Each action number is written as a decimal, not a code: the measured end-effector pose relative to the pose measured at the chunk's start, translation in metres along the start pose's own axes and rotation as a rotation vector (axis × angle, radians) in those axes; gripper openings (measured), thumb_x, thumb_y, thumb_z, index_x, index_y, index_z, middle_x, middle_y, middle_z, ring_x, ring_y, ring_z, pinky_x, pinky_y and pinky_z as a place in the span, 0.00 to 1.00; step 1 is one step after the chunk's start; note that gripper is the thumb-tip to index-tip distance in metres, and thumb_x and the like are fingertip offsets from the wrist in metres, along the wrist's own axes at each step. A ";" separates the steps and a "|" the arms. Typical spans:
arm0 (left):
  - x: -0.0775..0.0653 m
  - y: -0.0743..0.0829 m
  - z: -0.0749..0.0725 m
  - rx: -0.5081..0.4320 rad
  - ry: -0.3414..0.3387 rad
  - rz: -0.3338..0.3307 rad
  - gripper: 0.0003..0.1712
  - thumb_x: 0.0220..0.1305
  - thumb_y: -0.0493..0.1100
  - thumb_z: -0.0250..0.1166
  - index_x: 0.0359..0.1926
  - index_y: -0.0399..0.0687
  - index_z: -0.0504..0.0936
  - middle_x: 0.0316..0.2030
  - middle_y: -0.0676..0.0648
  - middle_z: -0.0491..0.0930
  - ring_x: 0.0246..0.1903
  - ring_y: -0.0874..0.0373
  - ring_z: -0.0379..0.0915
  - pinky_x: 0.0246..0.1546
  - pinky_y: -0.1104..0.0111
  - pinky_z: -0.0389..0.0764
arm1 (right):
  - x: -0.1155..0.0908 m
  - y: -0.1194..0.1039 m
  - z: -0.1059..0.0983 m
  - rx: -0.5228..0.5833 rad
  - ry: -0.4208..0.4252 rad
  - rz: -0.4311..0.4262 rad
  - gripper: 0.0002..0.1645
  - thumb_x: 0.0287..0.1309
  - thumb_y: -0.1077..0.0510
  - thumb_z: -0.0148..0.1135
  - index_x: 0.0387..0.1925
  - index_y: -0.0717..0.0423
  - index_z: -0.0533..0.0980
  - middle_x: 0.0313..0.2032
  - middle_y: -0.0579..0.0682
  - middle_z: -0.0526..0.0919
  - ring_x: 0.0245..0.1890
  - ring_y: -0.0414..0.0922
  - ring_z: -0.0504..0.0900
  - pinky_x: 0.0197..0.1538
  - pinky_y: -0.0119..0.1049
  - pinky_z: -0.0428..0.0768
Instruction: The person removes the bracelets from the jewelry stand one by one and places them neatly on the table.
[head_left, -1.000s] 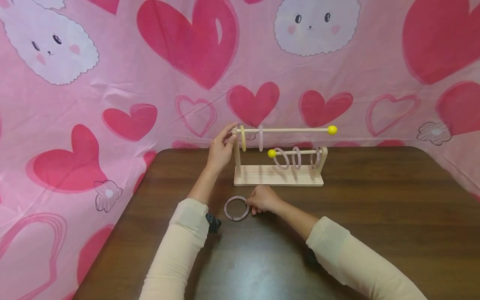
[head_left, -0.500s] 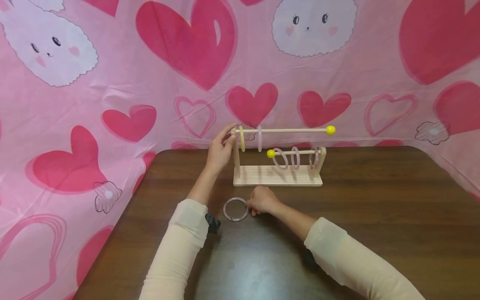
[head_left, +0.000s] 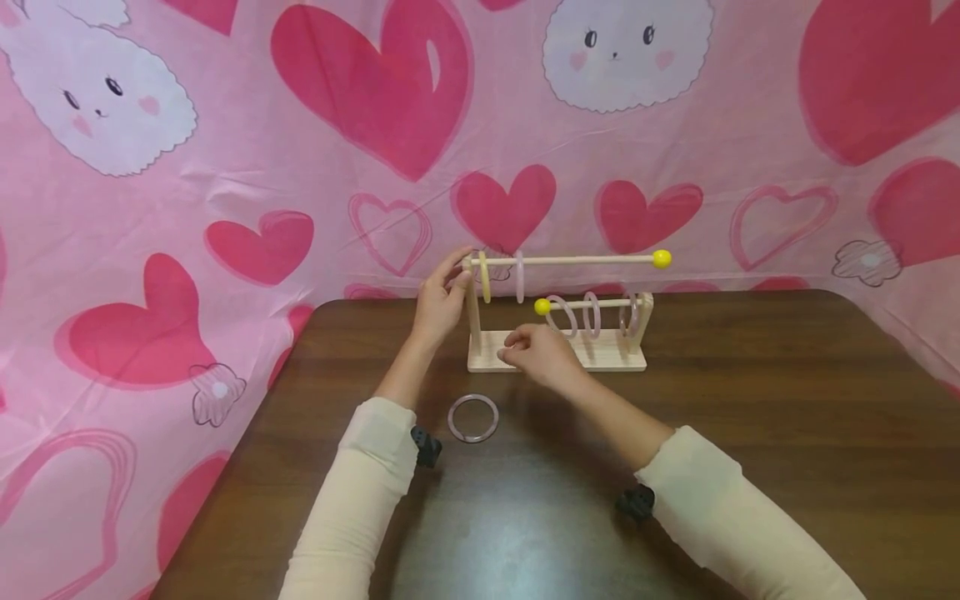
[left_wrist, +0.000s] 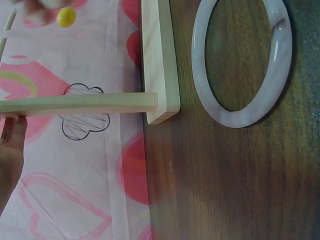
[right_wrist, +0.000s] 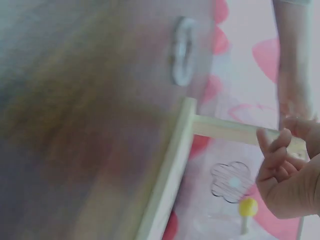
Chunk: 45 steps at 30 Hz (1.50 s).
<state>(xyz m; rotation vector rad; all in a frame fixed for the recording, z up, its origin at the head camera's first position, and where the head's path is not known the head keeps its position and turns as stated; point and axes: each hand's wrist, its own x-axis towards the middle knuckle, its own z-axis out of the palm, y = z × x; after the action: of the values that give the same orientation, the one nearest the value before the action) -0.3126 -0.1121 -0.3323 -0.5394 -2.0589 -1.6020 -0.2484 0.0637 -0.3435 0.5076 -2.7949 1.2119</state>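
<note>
A pale wooden bangle stand stands on the table, with a long upper rod and a shorter lower rod, both tipped with yellow balls. My left hand holds the top of its left post between thumb and fingers. A yellow bangle and a lilac bangle hang on the upper rod. Several lilac bangles hang on the lower one. My right hand, fingers loosely bent and holding nothing, is in front of the stand's base. A marbled lilac bangle lies flat on the table nearer me.
The dark wooden table extends to both sides of the stand. Behind it hangs a pink cloth printed with hearts and faces. A small black camera sits at the left wrist, and another black camera at the right.
My right hand has let go of the loose bangle and moved up and away toward the stand. The bangle stays on the table; my left hand keeps its place on the post.
</note>
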 end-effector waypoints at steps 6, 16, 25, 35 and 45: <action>0.001 -0.001 0.000 -0.022 0.005 0.022 0.20 0.63 0.32 0.56 0.57 0.34 0.73 0.52 0.34 0.74 0.52 0.43 0.71 0.50 0.56 0.75 | 0.002 -0.010 -0.016 0.102 0.285 -0.033 0.13 0.53 0.56 0.65 0.38 0.60 0.80 0.34 0.53 0.84 0.31 0.47 0.82 0.33 0.40 0.79; -0.001 -0.002 0.000 -0.004 0.009 0.012 0.20 0.64 0.34 0.56 0.58 0.40 0.73 0.52 0.38 0.75 0.51 0.50 0.72 0.47 0.62 0.77 | 0.014 -0.004 -0.013 0.069 0.518 -0.069 0.17 0.52 0.53 0.66 0.41 0.58 0.80 0.35 0.50 0.85 0.23 0.45 0.79 0.26 0.36 0.74; -0.004 0.010 -0.001 -0.010 0.001 -0.009 0.20 0.64 0.32 0.55 0.58 0.37 0.72 0.53 0.35 0.74 0.52 0.46 0.71 0.49 0.59 0.76 | 0.026 -0.002 -0.013 0.019 0.480 -0.044 0.20 0.53 0.50 0.65 0.46 0.56 0.79 0.39 0.52 0.84 0.35 0.48 0.81 0.38 0.42 0.78; -0.004 0.014 -0.001 0.004 -0.013 -0.027 0.20 0.65 0.33 0.55 0.58 0.37 0.72 0.55 0.37 0.73 0.53 0.47 0.71 0.49 0.62 0.77 | 0.030 -0.004 -0.016 -0.053 0.498 -0.061 0.14 0.53 0.51 0.65 0.36 0.56 0.83 0.33 0.52 0.85 0.32 0.49 0.83 0.34 0.42 0.78; -0.001 -0.002 0.000 -0.005 -0.004 -0.010 0.21 0.65 0.36 0.56 0.59 0.41 0.72 0.54 0.40 0.74 0.52 0.50 0.72 0.47 0.62 0.78 | 0.028 0.000 -0.018 -0.018 0.544 -0.071 0.13 0.53 0.54 0.65 0.36 0.59 0.84 0.34 0.55 0.85 0.37 0.51 0.83 0.39 0.44 0.78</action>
<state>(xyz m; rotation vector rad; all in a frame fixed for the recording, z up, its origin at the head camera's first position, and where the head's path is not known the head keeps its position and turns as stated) -0.3126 -0.1122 -0.3346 -0.5354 -2.0645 -1.6133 -0.2763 0.0688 -0.3256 0.2263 -2.3051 1.1051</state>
